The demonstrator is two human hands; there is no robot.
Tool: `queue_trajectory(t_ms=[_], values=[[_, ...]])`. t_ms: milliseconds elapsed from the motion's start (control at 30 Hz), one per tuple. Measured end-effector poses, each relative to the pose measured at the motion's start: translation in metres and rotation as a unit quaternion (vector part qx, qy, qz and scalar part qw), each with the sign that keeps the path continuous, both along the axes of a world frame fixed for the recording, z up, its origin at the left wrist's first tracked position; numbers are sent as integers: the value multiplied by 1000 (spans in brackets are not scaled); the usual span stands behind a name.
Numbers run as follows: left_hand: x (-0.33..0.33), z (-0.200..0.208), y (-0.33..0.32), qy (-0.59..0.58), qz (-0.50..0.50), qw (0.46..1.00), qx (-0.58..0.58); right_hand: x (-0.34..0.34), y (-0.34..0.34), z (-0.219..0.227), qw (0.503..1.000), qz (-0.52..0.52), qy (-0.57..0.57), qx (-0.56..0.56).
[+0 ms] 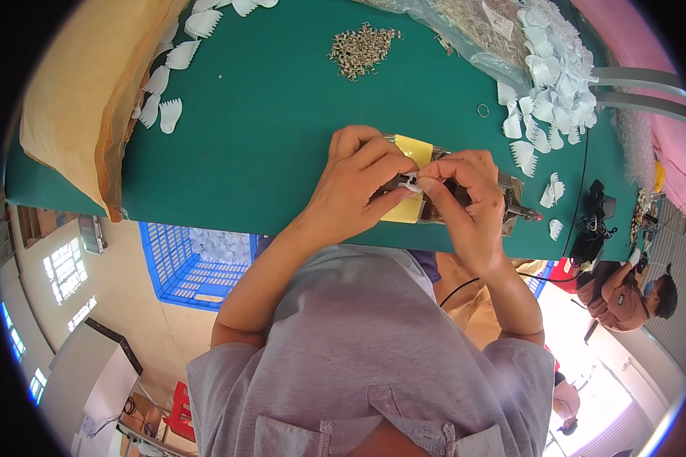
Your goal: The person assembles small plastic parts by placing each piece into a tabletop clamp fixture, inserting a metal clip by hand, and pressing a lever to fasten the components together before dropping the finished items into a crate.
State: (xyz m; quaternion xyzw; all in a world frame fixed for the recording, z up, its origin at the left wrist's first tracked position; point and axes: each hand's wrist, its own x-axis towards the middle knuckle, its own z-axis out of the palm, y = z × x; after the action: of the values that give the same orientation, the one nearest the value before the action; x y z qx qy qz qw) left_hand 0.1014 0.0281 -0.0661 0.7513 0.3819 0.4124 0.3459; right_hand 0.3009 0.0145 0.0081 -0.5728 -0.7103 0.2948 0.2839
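Observation:
Both my hands meet at the near edge of a green table [267, 114]. My left hand [358, 179] and my right hand [465, 198] pinch a small white piece with a metal clip [410, 183] between their fingertips. Under the hands lies a metal tool [514, 199] with a yellow pad [411, 152] and a red tip on its right end. The piece is mostly hidden by my fingers.
A heap of small metal clips [362, 49] lies at the far middle. White comb-shaped pieces [549, 76] pile up at the right and a row of them [168, 76] at the left, beside a tan cushion [84, 91]. A blue crate [183, 263] stands under the table. Another person [633, 293] sits at the right.

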Motion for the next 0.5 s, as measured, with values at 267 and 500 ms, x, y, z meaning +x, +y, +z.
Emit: queue_trajectory(t_ms=[267, 500], values=[[1, -1, 0, 3, 5, 1000, 4, -1, 2, 2, 1000, 17, -16, 0], [2, 0, 2, -1, 1, 1000, 1, -4, 1, 0, 998, -44, 27, -45]])
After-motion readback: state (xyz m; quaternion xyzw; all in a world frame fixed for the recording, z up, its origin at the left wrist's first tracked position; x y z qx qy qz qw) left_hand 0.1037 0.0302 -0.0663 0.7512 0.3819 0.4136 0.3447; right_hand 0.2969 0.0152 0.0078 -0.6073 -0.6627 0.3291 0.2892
